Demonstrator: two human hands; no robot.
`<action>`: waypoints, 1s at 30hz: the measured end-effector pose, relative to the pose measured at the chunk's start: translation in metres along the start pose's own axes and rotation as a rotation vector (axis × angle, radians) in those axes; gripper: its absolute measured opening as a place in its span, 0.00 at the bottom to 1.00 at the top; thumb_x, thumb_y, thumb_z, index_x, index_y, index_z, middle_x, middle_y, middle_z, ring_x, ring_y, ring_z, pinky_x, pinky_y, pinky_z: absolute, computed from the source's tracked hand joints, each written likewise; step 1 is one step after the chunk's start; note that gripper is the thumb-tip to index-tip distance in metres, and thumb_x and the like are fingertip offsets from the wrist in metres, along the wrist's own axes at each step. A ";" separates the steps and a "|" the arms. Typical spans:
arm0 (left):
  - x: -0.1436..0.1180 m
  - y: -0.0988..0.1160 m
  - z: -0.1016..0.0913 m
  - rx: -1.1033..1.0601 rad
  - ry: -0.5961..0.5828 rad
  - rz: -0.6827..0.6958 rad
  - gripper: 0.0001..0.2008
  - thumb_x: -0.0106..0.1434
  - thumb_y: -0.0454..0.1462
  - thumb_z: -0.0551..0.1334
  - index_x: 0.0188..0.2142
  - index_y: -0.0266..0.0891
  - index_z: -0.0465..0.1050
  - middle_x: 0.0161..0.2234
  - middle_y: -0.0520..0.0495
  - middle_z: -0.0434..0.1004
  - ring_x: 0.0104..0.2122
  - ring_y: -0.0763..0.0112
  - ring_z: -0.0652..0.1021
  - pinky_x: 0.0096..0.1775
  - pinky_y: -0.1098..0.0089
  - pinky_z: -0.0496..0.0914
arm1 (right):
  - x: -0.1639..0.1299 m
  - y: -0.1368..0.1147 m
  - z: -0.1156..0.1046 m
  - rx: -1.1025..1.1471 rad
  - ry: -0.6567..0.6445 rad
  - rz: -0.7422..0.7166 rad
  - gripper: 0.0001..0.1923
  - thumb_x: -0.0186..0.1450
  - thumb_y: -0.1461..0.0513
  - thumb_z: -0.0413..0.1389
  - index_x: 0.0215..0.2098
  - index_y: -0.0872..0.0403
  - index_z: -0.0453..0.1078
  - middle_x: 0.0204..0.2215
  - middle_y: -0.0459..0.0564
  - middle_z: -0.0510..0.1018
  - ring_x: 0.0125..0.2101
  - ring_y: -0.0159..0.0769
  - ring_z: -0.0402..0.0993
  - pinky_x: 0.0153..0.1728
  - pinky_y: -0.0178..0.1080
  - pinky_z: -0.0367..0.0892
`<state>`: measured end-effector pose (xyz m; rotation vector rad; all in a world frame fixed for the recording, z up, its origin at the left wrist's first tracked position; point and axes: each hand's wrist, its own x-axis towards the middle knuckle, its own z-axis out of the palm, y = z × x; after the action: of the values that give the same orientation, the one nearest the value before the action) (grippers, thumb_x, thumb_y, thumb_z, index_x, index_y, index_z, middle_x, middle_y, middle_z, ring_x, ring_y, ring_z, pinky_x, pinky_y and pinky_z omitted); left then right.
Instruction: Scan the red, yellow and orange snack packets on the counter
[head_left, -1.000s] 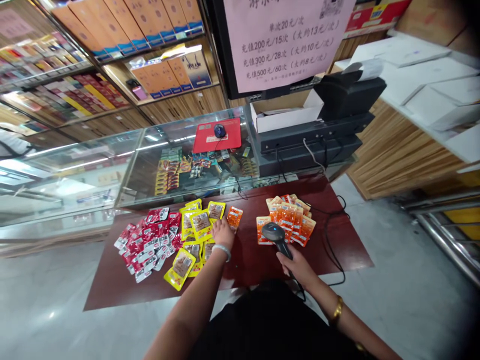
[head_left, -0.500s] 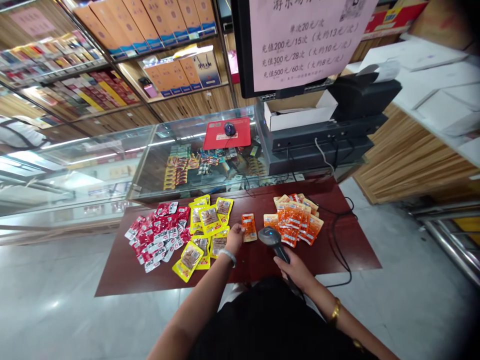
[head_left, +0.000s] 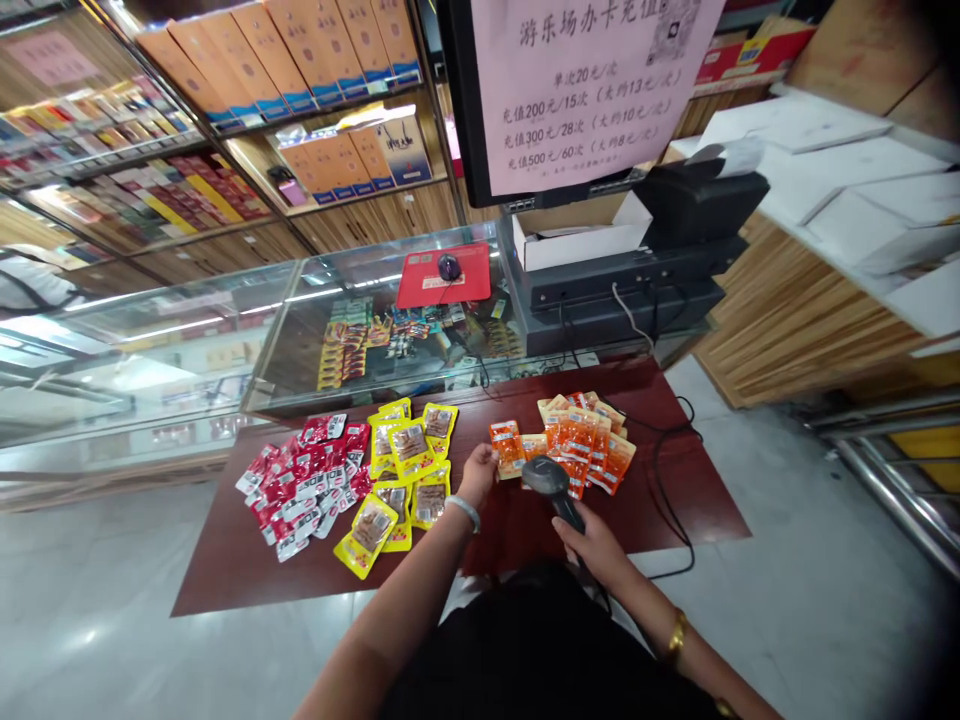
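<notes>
In the head view, a single orange snack packet (head_left: 507,446) is pinched at its lower left edge by the left hand (head_left: 478,474), fingers closed on it, just beside the orange packet pile (head_left: 589,440) on the dark red table (head_left: 660,505). A black barcode scanner (head_left: 553,482) is gripped by its handle in the right hand (head_left: 597,542), its head set close to the held packet. Yellow packets (head_left: 405,468) and red packets (head_left: 304,480) are spread to the left. A glass display counter (head_left: 225,340) and a black register (head_left: 637,280) are seen behind the table.
</notes>
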<state>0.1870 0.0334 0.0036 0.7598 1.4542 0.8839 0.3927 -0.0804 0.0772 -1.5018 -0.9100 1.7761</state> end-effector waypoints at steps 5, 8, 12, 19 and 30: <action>0.006 -0.014 0.055 -0.031 -0.068 -0.067 0.11 0.56 0.41 0.66 0.28 0.38 0.67 0.19 0.57 0.68 0.19 0.80 0.67 0.25 0.77 0.64 | -0.001 0.014 -0.017 -0.028 0.055 0.006 0.25 0.59 0.44 0.59 0.43 0.53 0.64 0.13 0.35 0.63 0.13 0.29 0.59 0.18 0.32 0.57; 0.010 -0.011 0.076 0.051 -0.146 -0.041 0.08 0.56 0.37 0.68 0.33 0.35 0.73 0.26 0.52 0.75 0.25 0.76 0.73 0.31 0.75 0.69 | 0.002 0.018 -0.024 -0.006 0.063 0.013 0.24 0.58 0.44 0.59 0.41 0.52 0.64 0.14 0.35 0.63 0.14 0.28 0.59 0.18 0.32 0.56; 0.011 -0.003 0.055 0.190 -0.154 0.000 0.09 0.58 0.33 0.66 0.39 0.35 0.75 0.32 0.48 0.78 0.29 0.76 0.75 0.34 0.74 0.71 | 0.009 0.014 -0.023 0.006 0.039 0.031 0.22 0.59 0.45 0.59 0.39 0.52 0.63 0.15 0.35 0.64 0.14 0.27 0.59 0.17 0.32 0.55; -0.037 -0.010 -0.076 0.507 0.097 0.009 0.06 0.62 0.34 0.61 0.39 0.36 0.72 0.34 0.47 0.77 0.31 0.73 0.76 0.37 0.71 0.71 | 0.018 -0.004 0.013 -0.039 -0.052 0.002 0.21 0.59 0.46 0.59 0.37 0.52 0.63 0.15 0.35 0.63 0.14 0.27 0.59 0.17 0.32 0.56; -0.092 -0.019 -0.151 1.287 0.374 0.125 0.25 0.58 0.46 0.65 0.49 0.31 0.67 0.48 0.32 0.71 0.51 0.49 0.72 0.50 0.61 0.66 | 0.012 0.001 0.082 -0.193 -0.178 0.009 0.27 0.60 0.46 0.57 0.49 0.56 0.65 0.14 0.34 0.64 0.13 0.28 0.58 0.17 0.32 0.56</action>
<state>0.0443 -0.0686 0.0322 1.6799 2.3136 0.0452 0.3099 -0.0795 0.0791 -1.4833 -1.1942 1.8962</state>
